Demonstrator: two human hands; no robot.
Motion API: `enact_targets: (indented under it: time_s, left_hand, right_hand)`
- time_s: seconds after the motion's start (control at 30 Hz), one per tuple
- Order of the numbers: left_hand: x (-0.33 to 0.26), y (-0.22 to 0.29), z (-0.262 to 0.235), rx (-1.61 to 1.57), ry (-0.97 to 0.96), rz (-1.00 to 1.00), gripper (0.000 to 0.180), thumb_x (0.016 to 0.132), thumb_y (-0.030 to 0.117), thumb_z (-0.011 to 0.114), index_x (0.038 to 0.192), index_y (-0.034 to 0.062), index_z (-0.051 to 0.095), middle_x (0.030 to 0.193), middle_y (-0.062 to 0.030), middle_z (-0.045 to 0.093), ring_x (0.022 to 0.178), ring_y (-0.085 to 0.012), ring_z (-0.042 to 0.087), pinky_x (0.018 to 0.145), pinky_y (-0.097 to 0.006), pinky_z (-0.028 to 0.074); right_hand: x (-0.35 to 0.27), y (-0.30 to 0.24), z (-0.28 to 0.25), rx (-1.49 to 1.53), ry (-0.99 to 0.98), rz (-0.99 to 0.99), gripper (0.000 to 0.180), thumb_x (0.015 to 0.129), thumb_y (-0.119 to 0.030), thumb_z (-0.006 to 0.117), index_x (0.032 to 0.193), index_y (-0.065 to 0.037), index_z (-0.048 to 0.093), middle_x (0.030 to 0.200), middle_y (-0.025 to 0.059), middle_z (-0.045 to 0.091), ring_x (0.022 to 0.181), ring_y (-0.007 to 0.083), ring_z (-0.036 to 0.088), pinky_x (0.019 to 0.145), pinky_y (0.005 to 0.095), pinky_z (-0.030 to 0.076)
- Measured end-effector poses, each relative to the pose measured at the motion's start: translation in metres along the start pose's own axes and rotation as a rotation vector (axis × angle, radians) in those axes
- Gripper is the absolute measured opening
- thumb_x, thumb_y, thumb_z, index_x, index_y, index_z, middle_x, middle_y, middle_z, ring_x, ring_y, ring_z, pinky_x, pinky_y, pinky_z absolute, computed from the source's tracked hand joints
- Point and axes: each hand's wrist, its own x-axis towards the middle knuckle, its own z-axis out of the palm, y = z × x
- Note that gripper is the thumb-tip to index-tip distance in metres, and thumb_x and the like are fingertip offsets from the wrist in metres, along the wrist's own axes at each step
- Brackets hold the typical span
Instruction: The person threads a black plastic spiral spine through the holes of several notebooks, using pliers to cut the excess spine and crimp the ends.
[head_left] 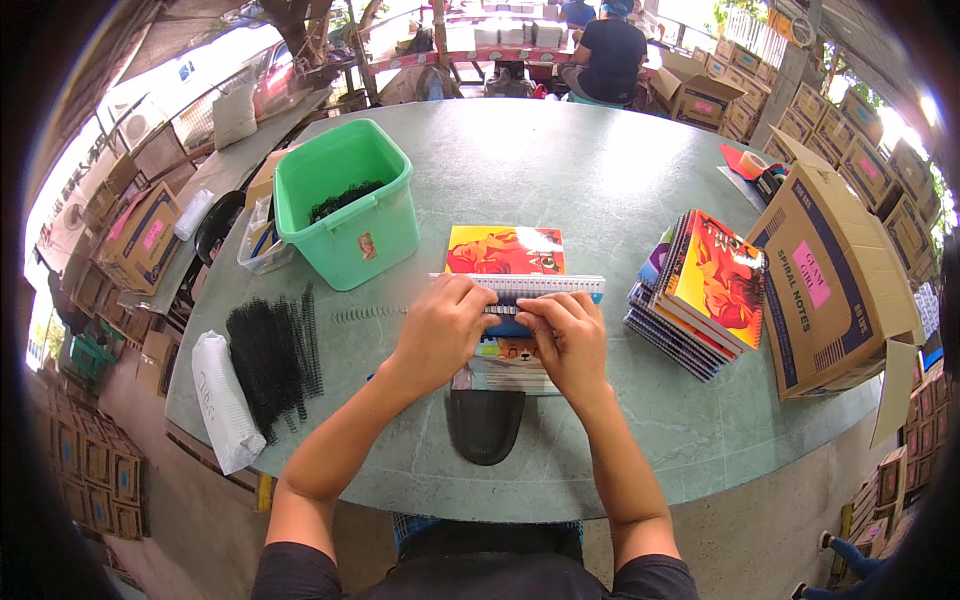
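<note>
Both hands meet at the middle of the table over a notebook (590, 285) with a punched white edge. My left hand (440, 335) is closed on a dark spiral binding coil (370, 314), whose loose end sticks out to the left. My right hand (568, 340) pinches the coil along the notebook's edge, close to the left fingertips. Beyond the hands lies a red and yellow notebook cover (505, 248). Between the wrists shows a cover with an animal picture (515, 350), partly hidden by the hands. A black rounded piece (487, 428) lies nearest me.
Loose black coils (275, 355) and a white wrapped bundle (222, 400) lie at left, below a green tub (345, 225) containing more coils. On the right stand stacked spiral notebooks (700, 290) and an open carton (835, 280). Beyond the table sits a person (610, 55).
</note>
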Motion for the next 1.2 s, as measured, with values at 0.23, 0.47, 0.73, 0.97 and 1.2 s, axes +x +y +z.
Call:
enact_targets:
  time_s: [0.23, 0.47, 0.73, 0.97, 1.2]
  left_hand:
    - [-0.002, 0.004, 0.003, -0.004, -0.043, -0.014, 0.021, 0.080, 0.017, 0.065, 0.095, 0.0023, 0.061, 0.088, -0.0135, 0.061, 0.086, -0.0311, 0.056, 0.078, -0.040, 0.045]
    - [0.001, -0.003, 0.002, -0.053, -0.025, 0.008, 0.018, 0.080, 0.017, 0.065, 0.090, 0.0020, 0.062, 0.084, -0.0126, 0.060, 0.086, -0.0304, 0.056, 0.077, -0.040, 0.045]
    - [-0.003, -0.002, 0.008, -0.065, -0.012, 0.008, 0.016, 0.077, 0.013, 0.067, 0.088, 0.0026, 0.060, 0.086, -0.0111, 0.059, 0.083, -0.0312, 0.056, 0.076, -0.040, 0.044]
    - [-0.022, 0.026, 0.014, 0.131, 0.188, 0.188, 0.019, 0.079, 0.017, 0.065, 0.093, 0.0043, 0.059, 0.090, -0.0089, 0.056, 0.090, -0.0263, 0.053, 0.079, -0.039, 0.042]
    - [-0.010, 0.017, 0.010, 0.227, 0.103, 0.076, 0.023, 0.082, 0.020, 0.064, 0.097, 0.0026, 0.062, 0.087, -0.0093, 0.060, 0.089, -0.0250, 0.055, 0.079, -0.039, 0.042]
  right_hand:
    - [-0.001, -0.003, -0.001, -0.039, -0.019, 0.007, 0.011, 0.073, -0.012, 0.070, 0.084, -0.008, 0.067, 0.079, 0.0021, 0.064, 0.079, 0.0225, 0.057, 0.073, 0.0356, 0.044]
    - [0.000, 0.001, -0.002, -0.010, -0.002, 0.064, 0.010, 0.075, -0.012, 0.069, 0.084, -0.008, 0.067, 0.078, 0.0040, 0.064, 0.080, 0.0240, 0.057, 0.072, 0.0355, 0.045]
    - [0.003, -0.003, -0.008, -0.024, -0.086, 0.061, 0.016, 0.072, -0.009, 0.072, 0.087, -0.005, 0.069, 0.084, 0.0069, 0.065, 0.083, 0.0249, 0.055, 0.074, 0.0346, 0.045]
    - [-0.001, 0.004, -0.008, 0.103, -0.042, 0.122, 0.017, 0.074, -0.010, 0.070, 0.090, -0.006, 0.068, 0.085, 0.0074, 0.063, 0.085, 0.0259, 0.055, 0.075, 0.0345, 0.045]
    - [0.001, 0.005, -0.011, 0.148, -0.097, 0.135, 0.020, 0.074, -0.010, 0.069, 0.094, -0.005, 0.067, 0.087, 0.0072, 0.064, 0.087, 0.0271, 0.055, 0.077, 0.0353, 0.046]
